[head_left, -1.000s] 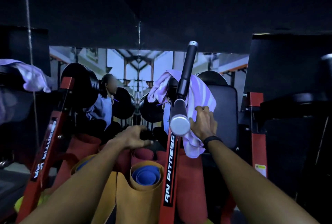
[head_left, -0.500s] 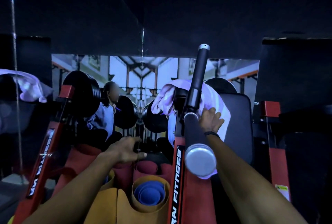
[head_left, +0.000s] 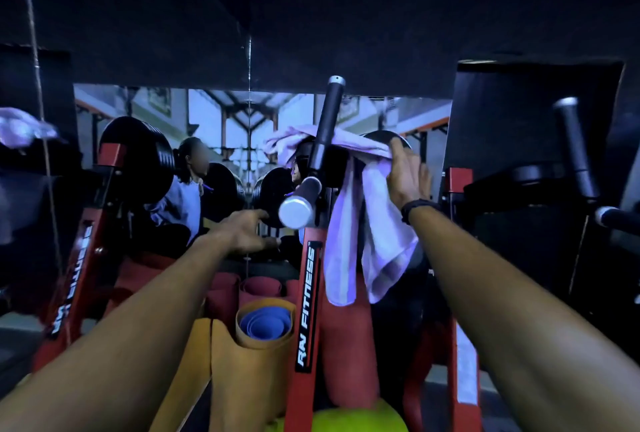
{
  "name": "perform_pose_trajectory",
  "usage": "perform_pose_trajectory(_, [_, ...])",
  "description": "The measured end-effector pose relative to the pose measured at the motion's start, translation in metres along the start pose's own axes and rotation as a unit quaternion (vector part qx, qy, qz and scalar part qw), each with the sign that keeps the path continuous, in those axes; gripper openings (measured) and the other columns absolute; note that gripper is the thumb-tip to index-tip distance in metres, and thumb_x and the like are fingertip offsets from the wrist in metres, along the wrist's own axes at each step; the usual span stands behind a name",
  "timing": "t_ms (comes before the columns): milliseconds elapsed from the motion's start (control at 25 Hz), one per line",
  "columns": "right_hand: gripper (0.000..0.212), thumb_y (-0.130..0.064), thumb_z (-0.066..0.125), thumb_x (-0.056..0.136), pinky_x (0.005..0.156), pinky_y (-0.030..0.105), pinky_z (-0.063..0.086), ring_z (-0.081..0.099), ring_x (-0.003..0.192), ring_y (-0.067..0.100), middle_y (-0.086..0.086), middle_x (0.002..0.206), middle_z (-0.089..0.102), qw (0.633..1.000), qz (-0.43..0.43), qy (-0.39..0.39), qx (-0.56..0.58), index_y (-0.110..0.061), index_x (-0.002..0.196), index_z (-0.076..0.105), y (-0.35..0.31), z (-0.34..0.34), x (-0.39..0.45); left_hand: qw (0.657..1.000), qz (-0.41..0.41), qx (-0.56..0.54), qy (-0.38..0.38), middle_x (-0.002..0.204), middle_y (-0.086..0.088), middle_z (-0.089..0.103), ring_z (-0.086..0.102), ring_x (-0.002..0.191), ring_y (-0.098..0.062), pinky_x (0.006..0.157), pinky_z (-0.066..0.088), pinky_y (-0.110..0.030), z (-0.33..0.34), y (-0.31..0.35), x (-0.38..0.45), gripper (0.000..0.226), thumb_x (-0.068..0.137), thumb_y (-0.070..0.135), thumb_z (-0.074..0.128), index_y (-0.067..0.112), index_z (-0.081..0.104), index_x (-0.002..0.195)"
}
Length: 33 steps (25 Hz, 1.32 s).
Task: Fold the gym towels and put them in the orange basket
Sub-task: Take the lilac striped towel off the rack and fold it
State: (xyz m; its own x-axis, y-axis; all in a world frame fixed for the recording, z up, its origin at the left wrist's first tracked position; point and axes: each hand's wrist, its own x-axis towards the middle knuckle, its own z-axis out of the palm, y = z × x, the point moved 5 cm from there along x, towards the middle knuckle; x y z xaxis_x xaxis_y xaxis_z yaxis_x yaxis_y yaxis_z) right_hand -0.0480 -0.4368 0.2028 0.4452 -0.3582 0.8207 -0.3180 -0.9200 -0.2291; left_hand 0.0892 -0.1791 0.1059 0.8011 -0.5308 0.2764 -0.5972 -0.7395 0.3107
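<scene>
Your right hand [head_left: 407, 172] grasps the pale lilac towel [head_left: 360, 224] near its top, where the cloth is draped over the black bar [head_left: 323, 134] of the red rack [head_left: 306, 310]; most of the towel hangs straight down just below and to the left of that hand, loose and unfolded. Your left hand [head_left: 242, 232] is stretched forward, well apart from the right, fingers relaxed and holding nothing, hovering short of the bar's silver end cap [head_left: 296, 213]. Judging from this, you are at the very start: the towel is not yet off the bar, no fold has been made, and the orange basket is nowhere in view, so you cannot tell how far you will have to carry it. A second pale cloth [head_left: 24, 127] lies far out beyond your left hand, at the frame's edge, and looks like another towel waiting its turn. Below your forearms stand rolled mats [head_left: 265, 324], tan, blue and red. Lifting the towel clear of the bar, folding it and carrying it to the basket all remain.
</scene>
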Motion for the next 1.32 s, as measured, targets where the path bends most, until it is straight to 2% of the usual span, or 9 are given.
perform_pose_trajectory(360, [0.039, 0.003, 0.037, 0.08, 0.07, 0.04, 0.038, 0.057, 0.094, 0.045, 0.018, 0.109, 0.06, 0.994, -0.087, 0.044, -0.04, -0.018, 0.112, 0.048, 0.018, -0.215, -0.086, 0.999, 0.0, 0.03, 0.018, 0.145, -0.006, 0.046, 0.046, 0.131, -0.028, 0.105, 0.041, -0.045, -0.03, 0.093, -0.169, 0.075, 0.079, 0.052, 0.068, 0.022, 0.041, 0.143])
perform_pose_trajectory(480, [0.029, -0.007, 0.045, 0.083, 0.072, 0.038, 0.04, 0.06, 0.097, 0.042, 0.02, 0.108, 0.063, 0.986, -0.126, -0.045, -0.102, -0.02, 0.106, 0.057, 0.023, -0.253, -0.111, 1.0, 0.016, 0.015, 0.015, 0.146, -0.007, 0.046, 0.044, 0.132, -0.029, 0.105, 0.04, -0.045, -0.038, 0.118, -0.212, 0.078, 0.079, 0.055, 0.067, 0.019, 0.041, 0.143])
perform_pose_trajectory(600, [0.023, -0.019, 0.048, 0.089, 0.07, 0.034, 0.034, 0.06, 0.101, 0.036, 0.017, 0.107, 0.064, 0.944, -0.172, -0.188, -0.208, -0.025, 0.106, 0.063, 0.032, -0.265, -0.169, 0.999, 0.041, -0.008, -0.005, 0.144, -0.008, 0.047, 0.045, 0.131, -0.029, 0.104, 0.041, -0.043, -0.037, 0.137, -0.253, 0.075, 0.081, 0.053, 0.067, 0.017, 0.042, 0.142])
perform_pose_trajectory(680, [0.024, -0.018, 0.047, 0.091, 0.069, 0.032, 0.033, 0.06, 0.103, 0.034, 0.015, 0.109, 0.064, 0.931, -0.191, -0.221, -0.219, -0.026, 0.108, 0.063, 0.031, -0.272, -0.206, 0.998, 0.05, -0.029, -0.023, 0.143, -0.008, 0.048, 0.047, 0.13, -0.028, 0.105, 0.042, -0.039, -0.032, 0.145, -0.276, 0.08, 0.078, 0.055, 0.068, 0.019, 0.04, 0.144])
perform_pose_trajectory(800, [0.027, -0.013, 0.046, 0.088, 0.069, 0.035, 0.038, 0.06, 0.101, 0.035, 0.012, 0.109, 0.065, 0.933, -0.206, -0.202, -0.217, -0.026, 0.105, 0.062, 0.017, -0.302, -0.231, 0.992, 0.091, -0.071, -0.056, 0.143, -0.009, 0.049, 0.047, 0.13, -0.025, 0.104, 0.038, -0.027, -0.022, 0.16, -0.311, 0.078, 0.08, 0.05, 0.07, 0.015, 0.041, 0.144])
perform_pose_trajectory(960, [0.03, -0.008, 0.049, 0.083, 0.065, 0.034, 0.033, 0.06, 0.099, 0.034, 0.005, 0.11, 0.066, 0.933, -0.224, -0.16, -0.231, -0.024, 0.106, 0.06, -0.019, -0.357, -0.254, 0.974, 0.155, -0.153, -0.069, 0.136, -0.008, 0.054, 0.051, 0.124, -0.019, 0.088, 0.033, -0.012, -0.025, 0.179, -0.364, 0.06, 0.089, 0.035, 0.066, 0.01, 0.046, 0.139])
perform_pose_trajectory(1120, [0.034, -0.008, 0.048, 0.087, 0.063, 0.034, 0.034, 0.061, 0.091, 0.035, 0.003, 0.108, 0.062, 0.938, -0.243, -0.114, -0.22, -0.025, 0.115, 0.058, -0.052, -0.41, -0.29, 0.94, 0.175, -0.273, -0.108, 0.13, -0.01, 0.058, 0.057, 0.117, -0.018, 0.107, 0.041, -0.032, -0.019, 0.186, -0.407, 0.067, 0.083, 0.042, 0.07, 0.016, 0.046, 0.14])
perform_pose_trajectory(1240, [0.029, -0.008, 0.05, 0.088, 0.06, 0.037, 0.04, 0.061, 0.087, 0.035, 0.005, 0.102, 0.063, 0.93, -0.267, -0.098, -0.232, -0.019, 0.113, 0.059, -0.065, -0.445, -0.311, 0.897, 0.175, -0.392, -0.1, 0.121, -0.005, 0.062, 0.061, 0.111, -0.014, 0.103, 0.045, -0.033, -0.026, 0.208, -0.434, 0.067, 0.078, 0.044, 0.075, 0.02, 0.051, 0.135])
perform_pose_trajectory(1320, [0.022, -0.013, 0.051, 0.089, 0.06, 0.038, 0.043, 0.062, 0.084, 0.035, 0.006, 0.098, 0.065, 0.927, -0.273, -0.098, -0.236, -0.016, 0.107, 0.062, -0.07, -0.468, -0.321, 0.868, 0.192, -0.443, -0.113, 0.115, -0.003, 0.065, 0.062, 0.101, -0.008, 0.091, 0.049, -0.025, -0.037, 0.232, -0.454, 0.069, 0.073, 0.044, 0.078, 0.019, 0.054, 0.133])
